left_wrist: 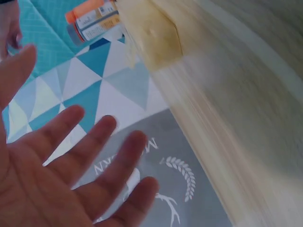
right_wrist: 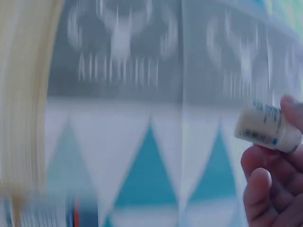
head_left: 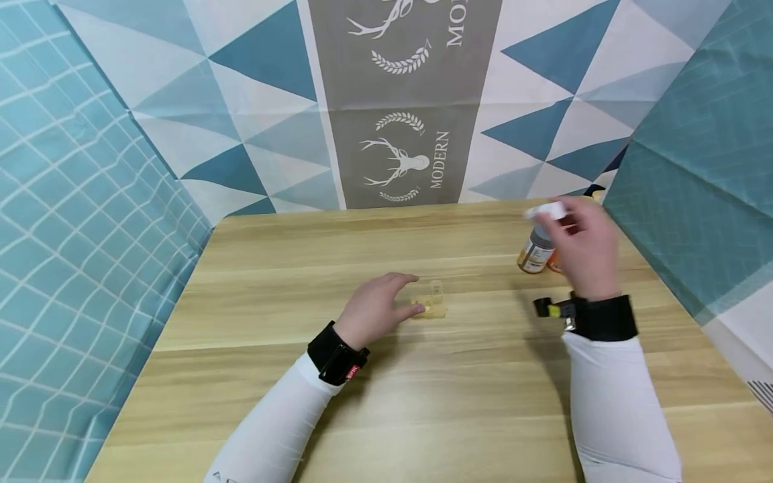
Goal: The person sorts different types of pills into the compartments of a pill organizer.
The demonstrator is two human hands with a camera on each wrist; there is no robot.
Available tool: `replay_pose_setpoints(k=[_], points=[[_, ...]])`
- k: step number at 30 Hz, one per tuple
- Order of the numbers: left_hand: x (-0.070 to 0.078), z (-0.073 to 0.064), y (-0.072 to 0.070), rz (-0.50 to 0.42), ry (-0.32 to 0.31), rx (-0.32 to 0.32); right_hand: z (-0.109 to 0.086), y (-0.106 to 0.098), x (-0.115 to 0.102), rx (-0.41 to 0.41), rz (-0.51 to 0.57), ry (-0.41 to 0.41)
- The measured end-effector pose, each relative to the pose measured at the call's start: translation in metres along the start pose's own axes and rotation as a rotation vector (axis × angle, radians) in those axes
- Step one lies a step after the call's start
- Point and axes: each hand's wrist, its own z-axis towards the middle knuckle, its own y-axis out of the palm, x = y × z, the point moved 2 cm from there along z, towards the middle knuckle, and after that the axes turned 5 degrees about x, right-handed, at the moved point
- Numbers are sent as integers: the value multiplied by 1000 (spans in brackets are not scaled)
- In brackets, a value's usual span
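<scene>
My right hand (head_left: 587, 245) pinches a small white bottle (right_wrist: 259, 125) with printed text between thumb and fingers, raised over the far right of the table. Just below it in the head view stands a grey-capped bottle (head_left: 535, 252) with a white and orange label. An orange bottle (head_left: 555, 261) beside that one is partly hidden by the right hand. Near the table's middle lies a small translucent yellow box (head_left: 436, 307), its clear lid (head_left: 436, 288) swung up. My left hand (head_left: 377, 305) is next to this box, fingers spread, with the thumb overlapping its left edge in the head view.
The wooden table (head_left: 272, 288) ends at the back against a patterned cloth (head_left: 266, 107). A blue checked cloth (head_left: 78, 221) hangs on the left and a teal one (head_left: 694, 201) on the right. Some dark and yellowish thing (head_left: 598, 192) shows at the far right corner.
</scene>
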Motion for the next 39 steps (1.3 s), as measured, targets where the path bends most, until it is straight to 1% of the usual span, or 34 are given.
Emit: replay_pose_setpoints(k=[3, 5, 6, 7, 9, 13, 16, 18, 22, 26, 29, 34, 39], points=[[9, 4, 1, -73, 32, 17, -25, 30, -31, -212, 32, -174], [16, 5, 1, -121, 49, 28, -43, 47, -46, -322, 46, -240], [20, 5, 1, -142, 60, 36, -51, 54, -51, -368, 53, -255], [23, 6, 1, -155, 70, 45, -58, 59, -56, -415, 65, -250], [27, 6, 2, -175, 77, 63, -69, 66, -62, -469, 80, -238], [29, 4, 3, -204, 49, 112, -79, 70, -67, -505, 79, -181], [29, 1, 2, -226, 23, 138, -83, 72, -70, -534, 65, -168], [29, 0, 2, -238, 13, 143, -86, 75, -72, -570, 68, -164], [29, -4, 2, -253, -8, 143, -92, 81, -77, -618, 65, -184], [27, -6, 1, -277, -36, 154, -96, 84, -81, -617, 43, -206], [24, -7, 2, -275, -42, 158, -98, 86, -82, -617, 30, -215], [20, -8, 3, -260, -22, 158, -99, 89, -85, -665, 11, -246], [18, -9, 2, -264, 2, 168, -101, 92, -86, -706, -1, -321]])
